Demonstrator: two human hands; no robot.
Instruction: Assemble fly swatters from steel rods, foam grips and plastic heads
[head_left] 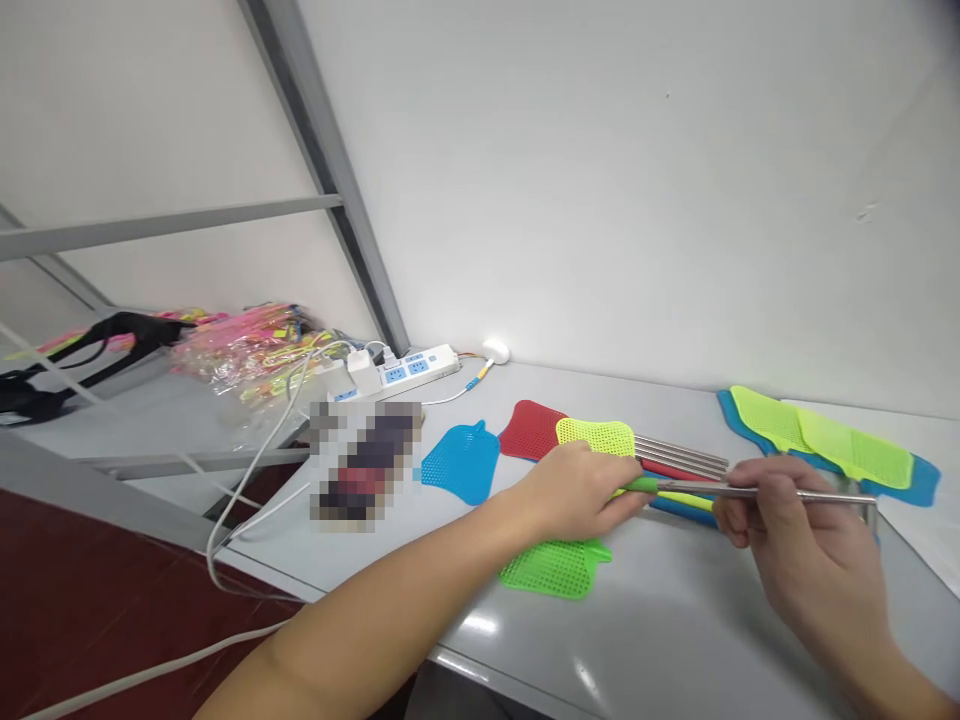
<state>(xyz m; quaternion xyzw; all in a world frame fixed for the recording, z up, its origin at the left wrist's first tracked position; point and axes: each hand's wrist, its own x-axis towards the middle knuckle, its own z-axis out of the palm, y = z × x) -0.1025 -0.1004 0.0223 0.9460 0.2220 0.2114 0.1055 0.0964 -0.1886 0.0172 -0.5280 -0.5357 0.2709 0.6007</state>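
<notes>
My left hand [574, 490] grips the green plastic sleeve [639, 485] on one end of a steel rod [757, 491]. My right hand [799, 530] pinches the same rod farther along. Under and behind my left hand lies a yellow-green mesh fly swatter head [596, 436]. Several more loose plastic heads lie around it: a blue one [461, 462], a red one [529, 430] and a green one [556, 568]. Several steel rods [679, 455] lie side by side beyond my hands. Yellow-green and blue swatter heads [855, 450] overlap at the right.
The grey table [660, 640] meets a white wall at the back. A pixelated object [365, 462] stands at the left, near a white power strip [397, 370] and its cables [255, 490]. Pink and yellow plastic-wrapped bundles [247, 360] and a black item [90, 355] lie farther left.
</notes>
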